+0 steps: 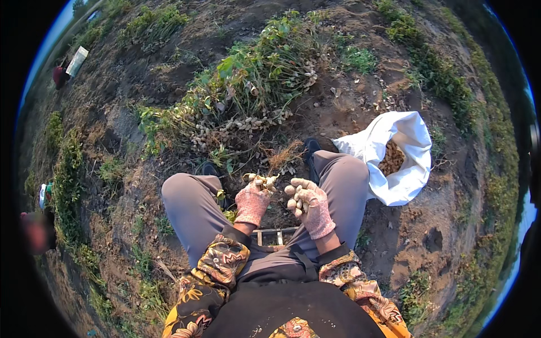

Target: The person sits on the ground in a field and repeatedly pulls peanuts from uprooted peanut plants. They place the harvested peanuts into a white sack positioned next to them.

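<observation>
My left hand [253, 203], in a pink patterned glove, grips the root end of a peanut plant with several pods [265, 181] on it. Facing it, my right hand [315, 207] wears a matching glove and is curled around a handful of loose peanuts [298, 198]. A small gap separates the two hands between my knees. Beyond my feet lies a heap of pulled peanut plants [236, 88], with pod clusters [241, 124] along its near edge. To the right of my right knee stands a white woven sack [405, 181], its mouth rolled back around picked peanuts [392, 158].
Beneath me part of a slatted seat [267, 237] shows. Rows of peanut plants [67, 181] run along the left, and another green row [439, 67] along the right. Another person [38, 232] is at the left rim. Farther off, a pale sack [77, 61] stands beside a dark red shape.
</observation>
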`<state>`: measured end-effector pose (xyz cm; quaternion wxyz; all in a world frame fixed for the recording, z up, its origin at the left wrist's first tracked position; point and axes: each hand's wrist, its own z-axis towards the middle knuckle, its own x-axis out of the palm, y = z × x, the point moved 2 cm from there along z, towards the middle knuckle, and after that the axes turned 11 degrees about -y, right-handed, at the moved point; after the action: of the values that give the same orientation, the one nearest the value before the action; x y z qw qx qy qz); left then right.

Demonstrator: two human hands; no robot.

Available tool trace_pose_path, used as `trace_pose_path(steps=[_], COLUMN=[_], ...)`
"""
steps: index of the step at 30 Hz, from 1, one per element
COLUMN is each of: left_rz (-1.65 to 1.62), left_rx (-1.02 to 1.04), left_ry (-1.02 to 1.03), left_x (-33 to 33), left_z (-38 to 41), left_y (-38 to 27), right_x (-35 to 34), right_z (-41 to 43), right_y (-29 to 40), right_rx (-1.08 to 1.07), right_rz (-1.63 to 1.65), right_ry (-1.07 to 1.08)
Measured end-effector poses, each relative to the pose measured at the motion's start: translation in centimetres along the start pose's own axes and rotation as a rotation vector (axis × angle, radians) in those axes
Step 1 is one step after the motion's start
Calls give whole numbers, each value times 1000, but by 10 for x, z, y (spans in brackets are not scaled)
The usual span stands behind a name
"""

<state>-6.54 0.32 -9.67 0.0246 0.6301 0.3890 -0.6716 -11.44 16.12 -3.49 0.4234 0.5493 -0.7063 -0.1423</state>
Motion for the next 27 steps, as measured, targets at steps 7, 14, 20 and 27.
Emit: trace_pose_path(steps=[7, 14, 20, 27], left_rz=[-26, 3, 38, 107], left_rx=[108, 210, -44, 32], left_ry=[-142, -136, 135, 192], left_x=[8, 16, 24, 33], left_z=[-7, -12, 0, 9], left_y=[2, -1, 18, 23], right_x=[12, 7, 25, -66], right_z=[17, 25, -45, -35], right_y=[-15, -32, 23, 173], right_rx=[91, -647, -295, -850], right_rz=[-583, -990, -345, -489], right_ry=[-202, -13, 152, -708])
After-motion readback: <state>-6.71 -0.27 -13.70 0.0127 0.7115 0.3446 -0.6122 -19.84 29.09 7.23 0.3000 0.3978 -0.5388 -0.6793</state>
